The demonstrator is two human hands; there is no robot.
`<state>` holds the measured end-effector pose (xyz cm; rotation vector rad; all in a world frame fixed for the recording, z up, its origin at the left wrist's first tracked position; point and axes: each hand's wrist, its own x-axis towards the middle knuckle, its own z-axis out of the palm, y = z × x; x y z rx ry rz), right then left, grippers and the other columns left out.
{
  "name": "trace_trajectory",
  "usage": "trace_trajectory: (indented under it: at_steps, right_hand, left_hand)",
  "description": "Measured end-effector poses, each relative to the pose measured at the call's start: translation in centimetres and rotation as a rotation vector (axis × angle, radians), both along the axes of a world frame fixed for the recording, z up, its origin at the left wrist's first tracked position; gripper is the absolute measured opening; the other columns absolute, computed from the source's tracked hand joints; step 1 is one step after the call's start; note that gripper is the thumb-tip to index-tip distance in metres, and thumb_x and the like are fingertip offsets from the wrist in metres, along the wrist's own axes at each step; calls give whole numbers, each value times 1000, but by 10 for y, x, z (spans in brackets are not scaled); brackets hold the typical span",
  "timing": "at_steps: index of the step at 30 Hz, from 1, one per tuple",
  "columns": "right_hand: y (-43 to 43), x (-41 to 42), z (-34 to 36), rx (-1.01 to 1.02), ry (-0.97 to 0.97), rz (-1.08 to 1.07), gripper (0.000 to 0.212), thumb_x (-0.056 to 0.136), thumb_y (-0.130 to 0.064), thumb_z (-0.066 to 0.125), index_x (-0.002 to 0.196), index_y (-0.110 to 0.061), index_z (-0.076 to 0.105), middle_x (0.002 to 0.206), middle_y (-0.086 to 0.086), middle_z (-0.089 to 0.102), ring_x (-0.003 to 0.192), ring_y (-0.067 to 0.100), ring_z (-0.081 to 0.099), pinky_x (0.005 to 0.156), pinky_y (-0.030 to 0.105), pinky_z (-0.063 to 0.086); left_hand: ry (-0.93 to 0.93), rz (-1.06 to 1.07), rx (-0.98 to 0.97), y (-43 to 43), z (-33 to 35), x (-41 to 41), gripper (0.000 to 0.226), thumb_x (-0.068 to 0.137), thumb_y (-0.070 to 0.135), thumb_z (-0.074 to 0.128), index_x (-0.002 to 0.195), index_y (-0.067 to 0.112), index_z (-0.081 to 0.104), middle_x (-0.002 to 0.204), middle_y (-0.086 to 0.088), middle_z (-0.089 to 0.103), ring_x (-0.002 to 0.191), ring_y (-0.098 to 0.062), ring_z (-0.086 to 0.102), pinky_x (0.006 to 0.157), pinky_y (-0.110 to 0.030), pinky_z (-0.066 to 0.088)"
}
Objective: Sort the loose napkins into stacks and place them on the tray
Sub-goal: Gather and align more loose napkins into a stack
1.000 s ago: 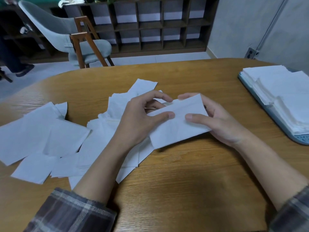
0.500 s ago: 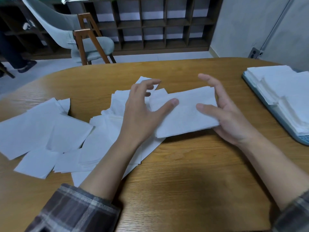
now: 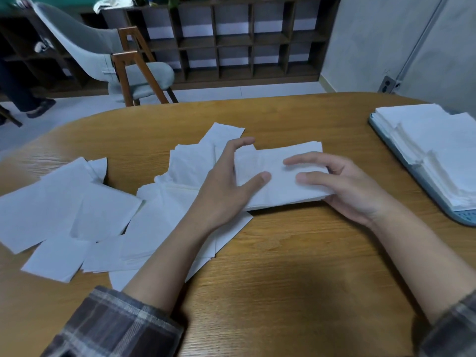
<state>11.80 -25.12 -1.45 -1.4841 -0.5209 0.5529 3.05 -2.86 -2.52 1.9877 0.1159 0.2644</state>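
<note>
A small stack of white napkins lies on the wooden table in front of me. My left hand is at its left end, thumb pressing on top and fingers spread over the far edge. My right hand rests on its right end, with fingers and thumb laid flat on top. Loose napkins are scattered to the left, some under my left forearm. At the right edge a blue-grey tray carries stacked napkins.
Beyond the table's far edge stand a grey chair with wooden legs and a dark cubby shelf. A person's leg and shoe show at the far left. A wall outlet sits behind the tray.
The stack, held slightly raised a second ago, now lies flat on the table. My hands opened around it, then my right hand's fingers came down on top.
</note>
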Motion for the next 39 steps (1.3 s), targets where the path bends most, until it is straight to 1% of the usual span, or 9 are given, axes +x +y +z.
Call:
trace_trajectory:
  at_steps: [3,6,11,17,21,25,31,35,39]
  right_hand:
    - [1,6,-7,-146,-241,-216,29,91,-1,74,101,-26,84,119,-9,78,121,6,66,111,33,44]
    - [-5,12,-9,-154,-281,-418,30,90,-3,73,98,-29,83,114,-16,78,119,-2,64,114,30,41]
    - [-5,15,-9,-167,-270,-526,30,90,-6,71,98,-33,83,112,-22,77,119,-8,61,110,26,40]
    - [-5,16,-9,-179,-295,-530,30,91,-5,69,101,-29,83,112,-24,76,113,-16,60,97,14,38]
    - [-5,16,-11,-194,-334,-538,30,92,-7,69,102,-31,82,111,-28,75,114,-17,58,101,12,38]
    - [-5,17,-10,-191,-369,-561,29,93,-6,68,104,-29,81,109,-30,75,111,-21,58,88,-5,34]
    - [-6,18,-9,-204,-388,-562,29,94,-7,68,104,-31,81,110,-30,74,113,-21,57,87,-8,31]
    - [-6,17,-10,-180,-417,-585,29,94,-6,67,105,-29,81,111,-29,75,113,-20,57,89,-7,33]
    - [-7,15,-7,-180,-485,-578,29,96,-5,67,111,-26,80,116,-26,74,117,-18,57,91,-5,33]
  left_hand:
    - [-6,-14,161,-2,-5,1,59,100,48,67,150,44,36,133,7,65,124,-8,60,105,-36,50]
    - [43,-15,421,2,-13,3,64,103,45,64,157,34,33,151,5,54,144,-11,45,109,-32,40]
    - [21,31,605,8,-16,4,49,97,34,74,142,28,57,125,6,67,123,-15,59,98,-37,50]
    - [6,33,751,6,-11,6,19,98,34,71,114,27,78,101,8,68,100,-16,63,81,-35,45]
    - [-106,51,768,4,-15,6,11,97,28,72,96,23,82,92,6,70,88,-20,66,79,-39,44]
    - [-134,56,782,5,-16,6,19,99,25,66,87,21,81,87,4,71,82,-21,66,77,-37,41]
    - [-128,72,730,6,-9,4,16,97,25,69,91,22,83,83,5,77,79,-20,68,70,-33,43]
    - [-202,98,666,8,-8,3,9,91,22,74,87,22,82,76,7,75,76,-18,70,68,-36,54]
    - [-323,40,592,3,-3,0,11,93,26,68,88,19,75,84,8,71,82,-13,66,74,-38,53]
